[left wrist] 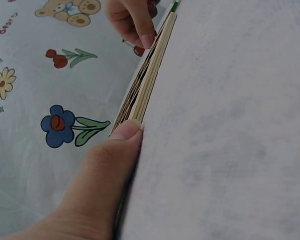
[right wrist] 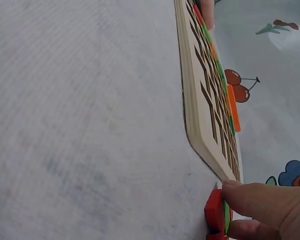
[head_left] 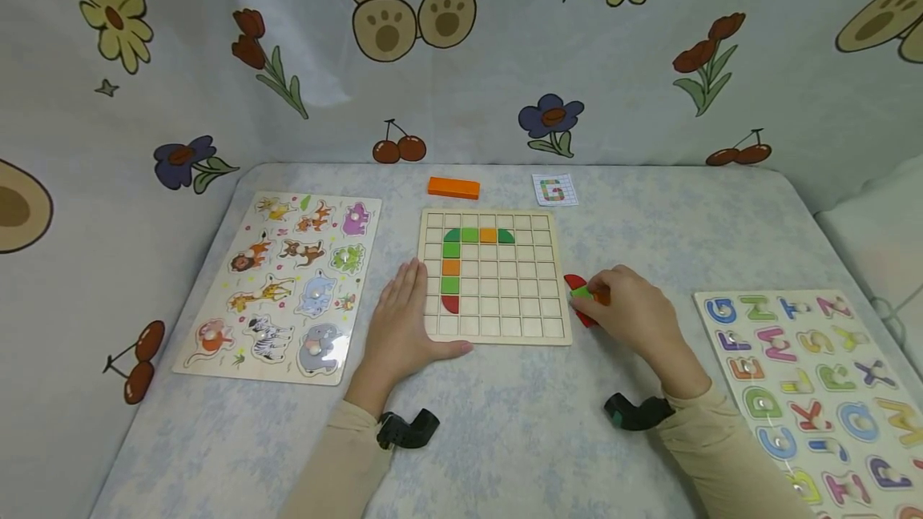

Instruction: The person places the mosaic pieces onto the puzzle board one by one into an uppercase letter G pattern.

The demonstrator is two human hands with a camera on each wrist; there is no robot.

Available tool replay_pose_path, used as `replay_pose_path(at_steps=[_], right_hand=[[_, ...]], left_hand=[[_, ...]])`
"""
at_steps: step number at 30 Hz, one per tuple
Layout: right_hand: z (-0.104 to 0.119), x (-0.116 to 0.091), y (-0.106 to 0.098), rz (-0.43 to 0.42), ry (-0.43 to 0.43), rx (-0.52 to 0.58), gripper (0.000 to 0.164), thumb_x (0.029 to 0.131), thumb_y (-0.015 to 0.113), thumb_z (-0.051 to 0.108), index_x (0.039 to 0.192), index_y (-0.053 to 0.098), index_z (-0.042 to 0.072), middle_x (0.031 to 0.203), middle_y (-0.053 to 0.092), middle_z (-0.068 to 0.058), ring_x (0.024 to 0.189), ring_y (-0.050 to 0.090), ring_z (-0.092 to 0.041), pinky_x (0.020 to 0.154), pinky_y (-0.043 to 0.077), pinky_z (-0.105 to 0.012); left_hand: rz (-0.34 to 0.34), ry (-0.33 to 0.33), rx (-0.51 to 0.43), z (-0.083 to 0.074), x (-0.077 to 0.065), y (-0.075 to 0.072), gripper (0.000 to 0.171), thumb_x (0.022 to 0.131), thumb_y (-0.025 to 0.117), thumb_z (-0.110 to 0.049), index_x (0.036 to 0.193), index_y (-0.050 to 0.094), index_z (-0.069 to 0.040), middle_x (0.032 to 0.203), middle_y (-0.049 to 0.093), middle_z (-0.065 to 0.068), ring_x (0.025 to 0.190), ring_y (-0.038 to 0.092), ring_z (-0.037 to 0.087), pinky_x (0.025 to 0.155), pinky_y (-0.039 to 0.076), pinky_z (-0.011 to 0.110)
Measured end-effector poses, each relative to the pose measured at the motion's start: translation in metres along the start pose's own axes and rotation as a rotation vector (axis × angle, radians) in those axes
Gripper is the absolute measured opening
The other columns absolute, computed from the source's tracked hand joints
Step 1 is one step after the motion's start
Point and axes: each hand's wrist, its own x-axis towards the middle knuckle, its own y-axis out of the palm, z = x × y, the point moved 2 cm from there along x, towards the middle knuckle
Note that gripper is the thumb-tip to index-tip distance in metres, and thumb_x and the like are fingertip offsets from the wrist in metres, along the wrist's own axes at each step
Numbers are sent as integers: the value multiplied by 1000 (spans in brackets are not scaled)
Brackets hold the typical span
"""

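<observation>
A wooden grid board (head_left: 515,295) lies mid-table, with green, orange and red pieces set in its cells along an upper row and a left column. My left hand (head_left: 400,323) rests on the board's left edge, fingers straight, thumb (left wrist: 125,132) along the near edge. Just off the board's right side, my right hand (head_left: 634,311) pinches a green block (head_left: 581,292) between thumb and fingertips. Red rounded pieces (head_left: 574,281) lie beside and below that block. In the right wrist view, a red piece (right wrist: 215,210) sits against the green one. The curled fingers partly hide an orange piece.
Behind the board lie an orange bar (head_left: 453,187) and a small pattern card (head_left: 555,190). An animal puzzle board (head_left: 277,287) is at left, a letter puzzle board (head_left: 815,391) at right. A printed cloth (head_left: 461,94) hangs along the far table edge.
</observation>
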Motion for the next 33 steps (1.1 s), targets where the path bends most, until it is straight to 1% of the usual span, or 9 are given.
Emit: replay_pose_path(at_steps=[3,8,12,17,20,22,26,28,33], right_hand=[[1,1,0,17,-16,11,35,86,77,33,105,71,4,96,62,-9,75,55,-22,60,44,-31],[1,4,1,58,3,73,32,88,75,25,110,66,4,100,63,-11,81,56,-23,66,47,-34],[0,3,1,62,3,149,23,90,72,19,107,60,9,94,63,-8,70,52,-20,58,43,-30],[6,5,-1,42,-31,275,17,93,69,17,105,57,14,97,61,-6,59,50,-16,50,41,-27],[17,8,2,47,-71,315,17,94,69,17,106,58,13,99,62,-6,63,53,-15,52,44,-27],[27,11,6,60,-95,328,17,94,69,18,106,59,14,98,63,-6,65,51,-16,55,43,-27],[52,16,18,96,-134,363,16,93,71,20,105,60,17,97,65,-2,65,48,-15,56,41,-27],[65,17,24,120,-147,395,16,92,72,21,103,61,18,95,65,0,59,46,-16,55,41,-27],[95,21,41,152,-208,425,16,89,75,20,99,62,20,89,64,3,66,52,-15,63,46,-27]], left_hand=[[1,0,1,0,1,0,142,61,74,-80,160,5,-5,169,2,9,157,1,22,128,7,44],[1,-2,2,0,1,1,142,61,74,-80,160,5,-5,169,3,9,157,1,22,128,7,44],[8,-8,0,0,0,1,141,61,74,-80,160,5,-5,169,1,8,157,0,22,128,7,44],[14,-11,3,-1,0,0,141,62,74,-79,160,4,-6,169,1,8,157,0,22,128,7,44],[14,-8,0,-1,1,-1,141,62,74,-79,160,5,-5,169,2,9,157,0,23,128,7,44],[16,-6,-3,-1,1,-1,141,62,74,-79,160,5,-5,169,2,9,157,0,23,128,7,44],[17,-5,1,-1,1,-1,140,62,73,-79,160,5,-5,169,2,9,157,0,23,128,7,44],[16,-6,7,-1,1,-1,141,62,73,-80,160,5,-5,169,2,9,157,0,23,128,7,44],[3,1,26,0,1,0,142,61,71,-83,159,5,-4,169,3,10,157,2,23,128,8,43]])
